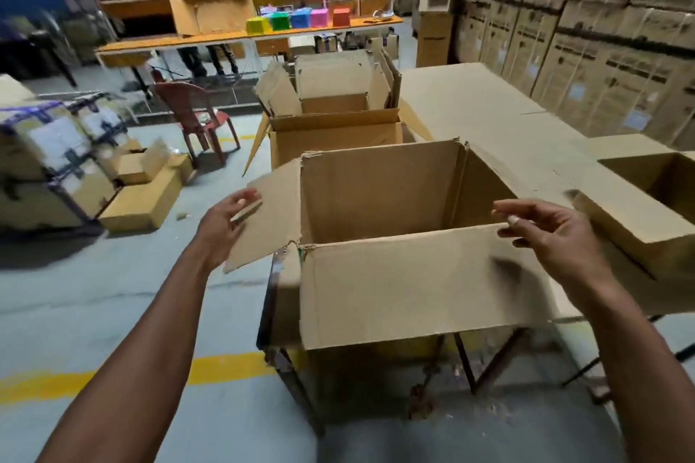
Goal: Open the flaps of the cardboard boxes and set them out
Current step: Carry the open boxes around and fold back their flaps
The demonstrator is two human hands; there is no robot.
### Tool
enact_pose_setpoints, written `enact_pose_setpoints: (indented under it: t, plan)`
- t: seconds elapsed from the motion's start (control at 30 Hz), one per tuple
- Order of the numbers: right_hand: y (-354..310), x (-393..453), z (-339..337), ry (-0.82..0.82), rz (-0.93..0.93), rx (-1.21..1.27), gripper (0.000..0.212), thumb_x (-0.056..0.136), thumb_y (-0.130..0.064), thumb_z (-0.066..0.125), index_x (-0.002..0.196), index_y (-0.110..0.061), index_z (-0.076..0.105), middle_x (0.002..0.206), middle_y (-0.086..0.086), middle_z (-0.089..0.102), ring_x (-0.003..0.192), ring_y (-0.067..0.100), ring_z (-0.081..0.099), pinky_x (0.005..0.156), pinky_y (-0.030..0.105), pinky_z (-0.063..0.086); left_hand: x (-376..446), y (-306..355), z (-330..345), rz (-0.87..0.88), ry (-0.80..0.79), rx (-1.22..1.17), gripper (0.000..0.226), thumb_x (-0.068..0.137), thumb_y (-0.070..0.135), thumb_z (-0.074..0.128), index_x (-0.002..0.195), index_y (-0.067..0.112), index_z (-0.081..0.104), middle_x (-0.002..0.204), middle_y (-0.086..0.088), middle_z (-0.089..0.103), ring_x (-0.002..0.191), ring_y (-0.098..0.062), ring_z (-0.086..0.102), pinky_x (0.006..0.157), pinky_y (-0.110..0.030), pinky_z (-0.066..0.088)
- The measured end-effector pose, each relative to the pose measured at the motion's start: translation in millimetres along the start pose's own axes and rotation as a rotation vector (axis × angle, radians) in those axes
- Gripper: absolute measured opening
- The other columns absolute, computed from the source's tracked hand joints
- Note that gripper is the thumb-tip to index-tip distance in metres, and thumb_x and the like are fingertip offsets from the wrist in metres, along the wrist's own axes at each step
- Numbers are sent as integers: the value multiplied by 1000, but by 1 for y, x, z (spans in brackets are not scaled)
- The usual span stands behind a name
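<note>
So the open cardboard box [380,195] sits on the counter [489,113] dead ahead, left hand [222,225] pinching its left side flap [269,214], right hand [553,237] pinching the near flap [413,286] at its right corner, both flaps folding outward.

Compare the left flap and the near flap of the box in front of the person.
The left flap sticks out sideways, gripped by the left hand; the near flap hangs down toward the person, with the right hand at its corner. The left flap is narrower, the near flap wider. Both are plain brown cardboard, folded open.
</note>
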State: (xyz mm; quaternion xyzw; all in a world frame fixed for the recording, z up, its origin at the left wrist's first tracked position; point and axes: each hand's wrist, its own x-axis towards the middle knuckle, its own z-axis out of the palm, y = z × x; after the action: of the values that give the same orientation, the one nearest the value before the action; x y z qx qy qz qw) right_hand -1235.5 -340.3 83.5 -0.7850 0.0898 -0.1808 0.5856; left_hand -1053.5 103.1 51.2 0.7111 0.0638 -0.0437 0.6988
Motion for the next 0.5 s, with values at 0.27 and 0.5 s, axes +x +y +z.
enact_pose_setpoints:
  t: [0.27,0.5]
  plan:
    - [24,53,-73,-72,44,46,35,101,1,46,111,-17,74,106,-1,76,89,20,72,80,33,54,-23,79,12,102,89,478,33,102,10,49,98,27,77,116,8,69,110,-16,58,85,-25,45]
    - [73,117,-115,-179,174,50,30,98,-14,55,119,-29,71,117,-8,73,114,19,64,93,39,46,-7,135,50,225,12,699,37,104,6,44,107,24,76,117,9,70,115,-16,56,86,-30,39]
